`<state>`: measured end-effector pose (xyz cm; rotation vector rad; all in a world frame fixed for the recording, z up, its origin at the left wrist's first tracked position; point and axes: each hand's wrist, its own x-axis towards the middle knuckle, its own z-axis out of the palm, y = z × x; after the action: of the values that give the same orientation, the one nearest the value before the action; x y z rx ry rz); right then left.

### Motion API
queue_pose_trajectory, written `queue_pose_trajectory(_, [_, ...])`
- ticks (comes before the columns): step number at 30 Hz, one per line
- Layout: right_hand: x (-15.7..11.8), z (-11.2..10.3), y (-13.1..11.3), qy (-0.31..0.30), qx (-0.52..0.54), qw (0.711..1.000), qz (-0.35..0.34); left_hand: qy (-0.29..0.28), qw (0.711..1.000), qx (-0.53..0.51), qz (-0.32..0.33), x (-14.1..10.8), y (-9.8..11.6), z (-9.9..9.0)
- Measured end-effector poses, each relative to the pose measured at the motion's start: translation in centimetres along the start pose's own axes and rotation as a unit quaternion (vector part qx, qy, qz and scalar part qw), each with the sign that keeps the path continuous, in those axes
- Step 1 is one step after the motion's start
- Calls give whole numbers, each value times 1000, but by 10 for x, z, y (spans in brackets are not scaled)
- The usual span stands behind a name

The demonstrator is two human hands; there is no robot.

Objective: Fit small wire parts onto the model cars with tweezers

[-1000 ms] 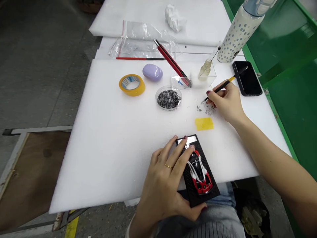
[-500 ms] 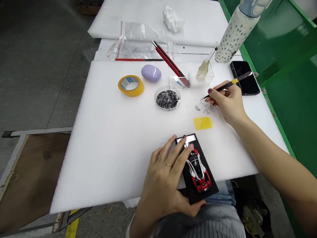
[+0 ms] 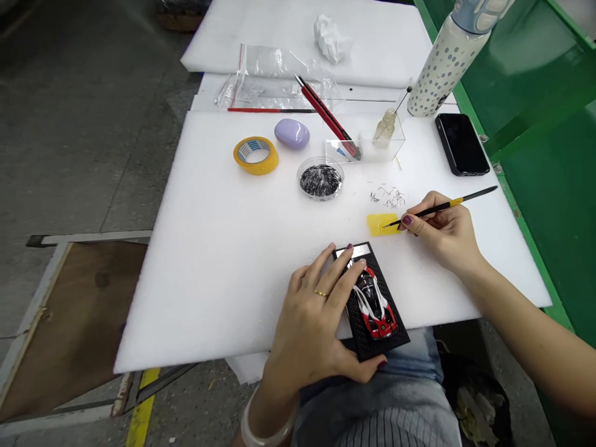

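My left hand (image 3: 310, 310) grips the black base of a red, white and black model car (image 3: 376, 310) at the table's front edge. Its thumb is at the near end and its fingers lie over the far left part. Pinched in my right hand (image 3: 444, 233) is a slim black paintbrush (image 3: 475, 194) with a yellow band. The brush's fine tip is at a glossy drop on a yellow tape piece (image 3: 376, 225), just beyond the car. Tiny black strands (image 3: 388, 195) lie scattered past the tape. A round clear dish (image 3: 321, 179) holds many more of them.
Behind the dish are a yellow tape roll (image 3: 256, 164), a purple oval case (image 3: 292, 133), a red utility knife (image 3: 326, 115) and a clear tray with a small glass bottle (image 3: 385, 127). A phone (image 3: 463, 146) and a tall dotted bottle (image 3: 447, 65) stand near the green right-hand panel (image 3: 559, 167).
My right hand has moved the brush toward me, from the scattered strands to the yellow tape piece. My left hand keeps its hold on the car's base. The view has shifted slightly.
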<state>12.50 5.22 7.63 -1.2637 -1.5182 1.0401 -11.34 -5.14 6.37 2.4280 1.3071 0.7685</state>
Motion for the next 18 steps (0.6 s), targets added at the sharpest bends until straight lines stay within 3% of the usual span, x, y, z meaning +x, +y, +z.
queue_pose_trajectory(12, [0,4,0,-16,-15,1000,1,3,1000,0,-1,0,0,0])
queue_pose_trajectory(18, [-7,5,-4,-1,83,996,19,2,1000,-14,-9,-1,0,-1])
